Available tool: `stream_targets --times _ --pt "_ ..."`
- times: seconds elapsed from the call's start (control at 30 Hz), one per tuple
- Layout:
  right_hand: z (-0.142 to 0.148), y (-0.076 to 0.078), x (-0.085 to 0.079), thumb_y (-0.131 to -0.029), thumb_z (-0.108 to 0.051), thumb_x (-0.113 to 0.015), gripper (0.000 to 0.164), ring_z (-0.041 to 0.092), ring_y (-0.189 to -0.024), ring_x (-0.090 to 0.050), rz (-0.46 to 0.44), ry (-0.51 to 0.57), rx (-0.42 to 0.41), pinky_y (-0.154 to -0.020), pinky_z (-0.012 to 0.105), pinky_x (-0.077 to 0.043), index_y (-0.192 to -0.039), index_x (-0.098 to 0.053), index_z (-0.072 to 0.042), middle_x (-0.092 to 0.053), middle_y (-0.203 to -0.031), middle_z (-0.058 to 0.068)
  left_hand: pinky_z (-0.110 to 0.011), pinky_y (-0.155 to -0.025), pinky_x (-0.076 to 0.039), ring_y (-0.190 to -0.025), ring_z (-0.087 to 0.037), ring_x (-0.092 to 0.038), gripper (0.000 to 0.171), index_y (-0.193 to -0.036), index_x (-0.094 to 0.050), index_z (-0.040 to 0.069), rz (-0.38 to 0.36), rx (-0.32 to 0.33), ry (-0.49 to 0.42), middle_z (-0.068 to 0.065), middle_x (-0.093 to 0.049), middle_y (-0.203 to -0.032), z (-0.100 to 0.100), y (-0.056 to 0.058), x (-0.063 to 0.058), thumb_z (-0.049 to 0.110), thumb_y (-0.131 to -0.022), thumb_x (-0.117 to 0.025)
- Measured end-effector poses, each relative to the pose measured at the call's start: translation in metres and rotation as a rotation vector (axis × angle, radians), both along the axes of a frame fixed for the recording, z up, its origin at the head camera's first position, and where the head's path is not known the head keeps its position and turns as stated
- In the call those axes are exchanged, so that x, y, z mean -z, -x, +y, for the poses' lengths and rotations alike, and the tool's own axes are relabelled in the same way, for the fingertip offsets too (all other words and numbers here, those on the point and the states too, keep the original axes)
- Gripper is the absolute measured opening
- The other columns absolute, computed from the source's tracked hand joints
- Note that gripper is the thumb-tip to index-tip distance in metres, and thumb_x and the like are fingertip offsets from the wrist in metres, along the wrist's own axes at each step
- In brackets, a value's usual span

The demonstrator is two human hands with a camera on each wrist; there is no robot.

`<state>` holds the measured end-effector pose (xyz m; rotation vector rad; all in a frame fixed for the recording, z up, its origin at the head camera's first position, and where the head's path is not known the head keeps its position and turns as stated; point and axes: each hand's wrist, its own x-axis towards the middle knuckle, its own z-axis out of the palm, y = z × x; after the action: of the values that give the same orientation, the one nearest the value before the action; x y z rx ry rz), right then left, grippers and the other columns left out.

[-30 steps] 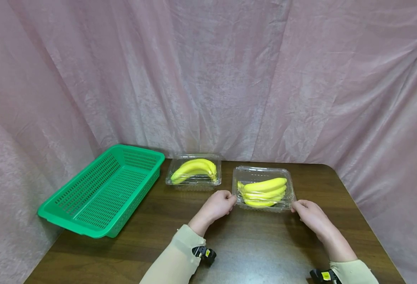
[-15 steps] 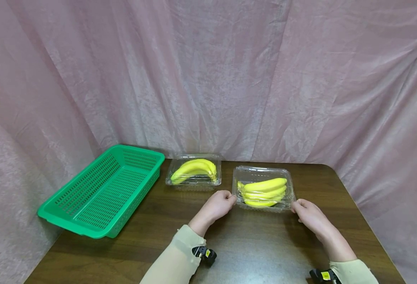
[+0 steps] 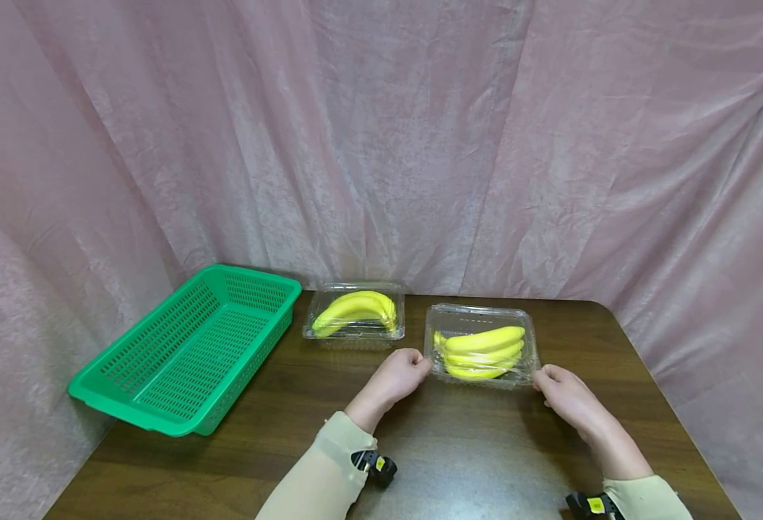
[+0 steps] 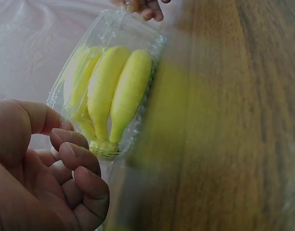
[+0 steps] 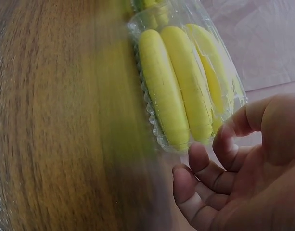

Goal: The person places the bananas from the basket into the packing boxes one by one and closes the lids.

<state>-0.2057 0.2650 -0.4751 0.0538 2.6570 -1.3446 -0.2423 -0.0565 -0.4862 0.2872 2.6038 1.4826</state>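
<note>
A clear plastic clamshell container [image 3: 482,315] holds a bunch of yellow bananas [image 3: 485,339] on the table. At its near left corner my left hand [image 3: 397,377] pinches the edge between thumb and curled index finger. My right hand [image 3: 568,392] grips the near right corner in the same manner. The bananas [image 4: 109,86] show through the lid in the left wrist view, their stems towards my left hand. In the right wrist view their tips point to my right hand [image 5: 234,168]. The exact contact of the fingertips is partly hidden.
A second clear container [image 3: 394,292] with bananas [image 3: 358,307] stands to the left, near the pink curtain [image 3: 381,144]. Farther left is a green perforated basket [image 3: 251,361]. The brown wooden table [image 3: 459,448] has its right edge beyond my right hand.
Both hands stay at the container's near corners. The container has shifted very slightly at most; the second container and the basket stand as before.
</note>
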Motion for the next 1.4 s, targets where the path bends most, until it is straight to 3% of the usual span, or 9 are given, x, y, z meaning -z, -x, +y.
stream_targets --times 0.57,0.73,1.03,1.23,1.4 --pt "-0.002 -0.001 0.000 -0.110 -0.016 -0.046 0.028 0.025 -0.096 -0.058 0.007 -0.013 -0.007 -0.082 0.034 -0.053 -0.085 -0.054 -0.006 -0.053 -0.091 0.006 -0.029 -0.053 -0.029 -0.053 -0.013 -0.033 0.045 -0.063 -0.044 0.019 -0.008 0.001 0.029 0.007 -0.036 -0.060 -0.001 0.001 0.003 0.018 -0.104 -0.062" --pt "-0.002 0.000 -0.001 -0.109 -0.018 -0.047 0.028 0.026 -0.096 -0.061 0.012 -0.030 -0.002 -0.081 0.035 -0.053 -0.088 -0.059 -0.004 -0.057 -0.094 0.009 -0.030 -0.053 -0.032 -0.054 -0.013 -0.038 0.043 -0.065 -0.049 0.018 0.001 0.003 0.057 0.007 -0.042 -0.060 -0.003 0.003 0.002 0.020 -0.105 -0.063" --pt "-0.002 -0.001 -0.001 -0.110 -0.022 -0.049 0.033 0.028 -0.098 -0.066 0.040 -0.057 0.019 -0.083 0.037 -0.053 -0.104 -0.072 0.001 -0.069 -0.110 0.014 -0.034 -0.064 -0.046 -0.063 -0.016 -0.054 0.036 -0.077 -0.069 0.015 0.087 0.005 0.209 0.004 -0.057 -0.068 -0.006 0.004 -0.003 0.029 -0.110 -0.060" --pt "0.002 -0.004 -0.004 -0.116 -0.039 -0.046 0.047 0.040 -0.119 -0.065 0.100 -0.232 -0.001 -0.097 0.056 -0.050 -0.107 -0.078 -0.007 -0.070 -0.126 0.021 -0.042 -0.072 -0.051 -0.073 -0.019 -0.060 0.029 -0.093 -0.066 0.018 0.155 -0.025 0.363 0.004 -0.062 -0.080 -0.005 0.000 -0.010 0.039 -0.112 -0.061" --pt "0.004 -0.008 -0.007 -0.116 -0.053 -0.044 0.058 0.048 -0.127 -0.064 0.126 -0.347 0.012 -0.093 0.067 -0.051 -0.123 -0.079 -0.008 -0.069 -0.135 0.023 -0.042 -0.070 -0.053 -0.076 -0.016 -0.062 0.024 -0.110 -0.066 0.017 0.204 -0.054 0.434 0.005 -0.064 -0.089 -0.001 -0.005 -0.017 0.041 -0.112 -0.064"
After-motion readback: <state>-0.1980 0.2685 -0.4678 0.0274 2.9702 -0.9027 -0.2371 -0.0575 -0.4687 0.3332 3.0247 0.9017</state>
